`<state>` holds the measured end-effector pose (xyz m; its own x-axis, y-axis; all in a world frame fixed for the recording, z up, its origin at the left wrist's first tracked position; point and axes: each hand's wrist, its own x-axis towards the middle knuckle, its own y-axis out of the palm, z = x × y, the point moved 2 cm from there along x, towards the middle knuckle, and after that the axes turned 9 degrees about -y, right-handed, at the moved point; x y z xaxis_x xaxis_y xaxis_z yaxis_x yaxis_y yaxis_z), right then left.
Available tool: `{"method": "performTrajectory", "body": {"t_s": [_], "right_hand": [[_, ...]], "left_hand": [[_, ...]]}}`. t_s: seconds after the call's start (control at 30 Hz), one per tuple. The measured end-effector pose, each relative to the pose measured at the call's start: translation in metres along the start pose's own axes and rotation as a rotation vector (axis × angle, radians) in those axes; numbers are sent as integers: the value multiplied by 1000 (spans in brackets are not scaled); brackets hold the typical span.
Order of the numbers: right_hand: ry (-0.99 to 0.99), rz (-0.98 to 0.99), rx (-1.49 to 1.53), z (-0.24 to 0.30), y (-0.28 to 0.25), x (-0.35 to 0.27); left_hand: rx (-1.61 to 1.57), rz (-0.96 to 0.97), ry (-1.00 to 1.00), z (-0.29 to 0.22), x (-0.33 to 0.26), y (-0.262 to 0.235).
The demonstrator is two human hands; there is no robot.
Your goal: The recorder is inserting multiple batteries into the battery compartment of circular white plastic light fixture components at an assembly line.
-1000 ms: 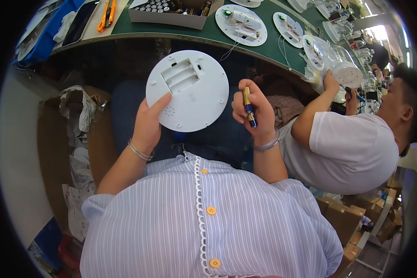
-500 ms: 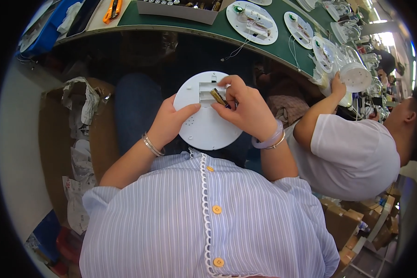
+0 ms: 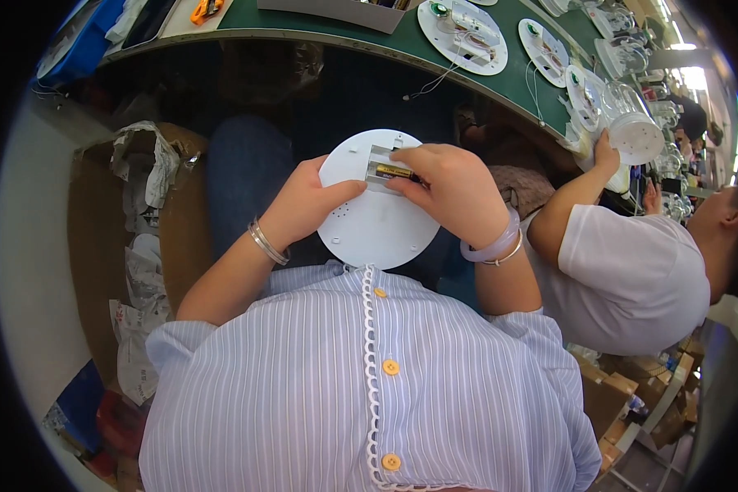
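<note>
A round white plastic disc (image 3: 377,234) with a rectangular battery compartment (image 3: 377,156) is held up in front of my lap. My left hand (image 3: 316,199) grips its left edge, thumb lying on the face beside the compartment. In my right hand (image 3: 451,184) is a gold-and-black battery (image 3: 394,170), pinched between thumb and fingers. It lies nearly level in or over the compartment; whether it is fully seated I cannot tell. The fingers of my right hand cover the compartment's right end.
Ahead stands a green-topped table (image 3: 303,18) with a grey box (image 3: 328,12), an orange cutter (image 3: 207,10) and several white discs with wiring (image 3: 463,37). A co-worker (image 3: 631,271) in white sits at right, holding a clear-and-white round part (image 3: 636,139). An opened carton (image 3: 184,254) is at left.
The battery has turned from steeply tilted to nearly level at the compartment. My right hand has swung flatter over it. Disc and hands appear slightly farther right in the picture.
</note>
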<state>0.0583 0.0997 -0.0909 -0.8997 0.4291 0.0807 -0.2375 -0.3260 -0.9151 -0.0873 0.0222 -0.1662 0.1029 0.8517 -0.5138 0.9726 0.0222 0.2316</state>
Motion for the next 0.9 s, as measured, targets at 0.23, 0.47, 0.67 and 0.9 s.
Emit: {"method": "performTrajectory", "body": {"t_s": [0.23,0.47,0.67,0.9], "right_hand": [[363,-452,417,-27,-14,-27],[454,-452,499,-43,0,-33],[499,-330,841,-43,10,-31],[331,-173,812,-34,15,-23]], "left_hand": [[-206,-40,-5,9,4,-9],[-204,-10,-9,8,1,-7],[-173,1,57,7,-1,-7],[-72,22,82,4,-7,-4]]}}
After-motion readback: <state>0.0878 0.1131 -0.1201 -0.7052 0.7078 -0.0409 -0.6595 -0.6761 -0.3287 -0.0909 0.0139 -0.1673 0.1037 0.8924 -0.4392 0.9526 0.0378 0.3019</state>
